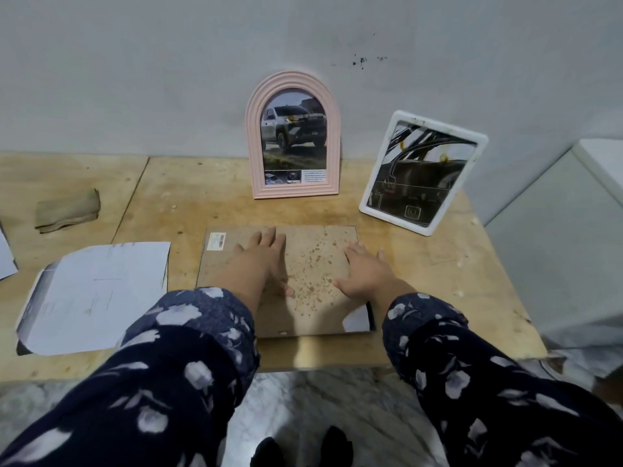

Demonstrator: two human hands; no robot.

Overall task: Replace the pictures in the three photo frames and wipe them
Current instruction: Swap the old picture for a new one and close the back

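Now, from the head camera, a third photo frame (313,281) lies face down on the wooden table (438,264), its brown, speckled backing board facing up and a white sticker at its far left corner. Both hands press flat on that board: the left hand (266,257) with fingers straight and spread toward the far edge, the right hand (364,269) with fingers splayed near the board's right side. A sliver of white paper shows at the frame's near right corner. Farther back, a pink arched frame (293,136) with a truck picture stands upright against the wall, and a white rectangular frame (423,170) leans tilted to its right. On the left lie a loose cut picture (94,298), blank side up, and a folded tan cloth (67,210) beyond it.
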